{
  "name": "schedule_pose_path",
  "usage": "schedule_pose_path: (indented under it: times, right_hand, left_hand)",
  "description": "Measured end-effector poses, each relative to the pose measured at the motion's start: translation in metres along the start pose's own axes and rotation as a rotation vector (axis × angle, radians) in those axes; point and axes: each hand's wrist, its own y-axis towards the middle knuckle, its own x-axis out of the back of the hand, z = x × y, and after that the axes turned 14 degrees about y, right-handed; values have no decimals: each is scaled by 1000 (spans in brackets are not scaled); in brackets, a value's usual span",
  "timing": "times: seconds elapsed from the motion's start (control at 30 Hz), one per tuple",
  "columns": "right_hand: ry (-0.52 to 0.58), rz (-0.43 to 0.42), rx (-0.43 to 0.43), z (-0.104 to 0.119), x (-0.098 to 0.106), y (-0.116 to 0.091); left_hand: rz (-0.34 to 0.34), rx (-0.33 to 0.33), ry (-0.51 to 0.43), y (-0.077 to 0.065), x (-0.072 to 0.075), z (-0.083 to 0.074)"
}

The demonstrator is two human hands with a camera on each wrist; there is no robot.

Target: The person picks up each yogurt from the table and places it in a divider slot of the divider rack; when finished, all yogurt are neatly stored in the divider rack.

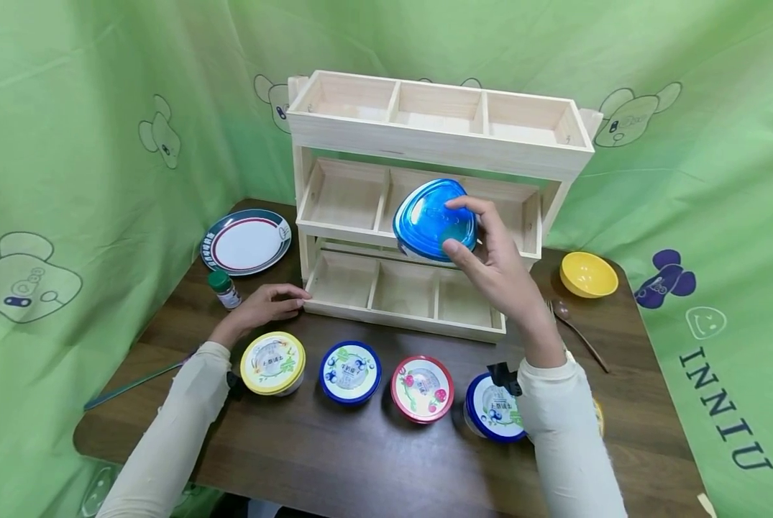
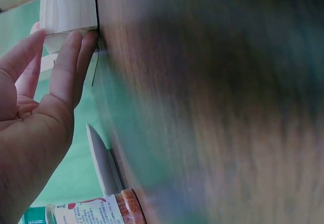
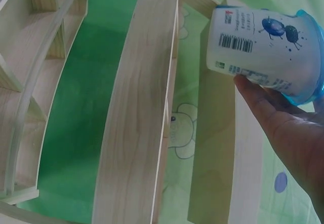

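My right hand (image 1: 499,277) grips a tub with a shiny blue lid (image 1: 433,221), holding it in front of the middle tier of a wooden three-tier shelf (image 1: 438,150). In the right wrist view the tub's white side (image 3: 253,49) shows a barcode and blueberry pictures, and it lies tilted on its side. Fingertips of my left hand (image 1: 266,309) touch the left end of the shelf's lowest tier. The left wrist view shows that hand (image 2: 48,102) with fingers nearly straight against the wood (image 2: 68,13).
Along the front stand tubs with yellow (image 1: 272,363), blue (image 1: 350,372), red (image 1: 422,388) and blue lids (image 1: 497,410); another is mostly hidden by the right sleeve. A plate (image 1: 247,242) and green-capped jar (image 1: 224,289) are left; a yellow bowl (image 1: 589,275) and spoon (image 1: 580,334) right.
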Motion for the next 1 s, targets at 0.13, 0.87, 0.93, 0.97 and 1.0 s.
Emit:
schedule_pose_path:
  times: [0.13, 0.87, 0.93, 0.97, 1.0]
  right_hand:
    - [9, -23, 20, -1, -5, 5]
    - [-77, 40, 48, 0, -33, 32]
    - [-77, 44, 60, 0, -34, 34]
    - [-75, 46, 66, 0, -35, 36]
    - [-69, 48, 72, 0, -35, 37]
  left_hand:
    - [6, 1, -1, -1, 0, 1]
    - [-3, 9, -31, -2, -1, 5]
    - [0, 3, -32, -1, -2, 4]
    - [2, 1, -34, 0, -2, 4]
    - [3, -1, -35, 0, -2, 4]
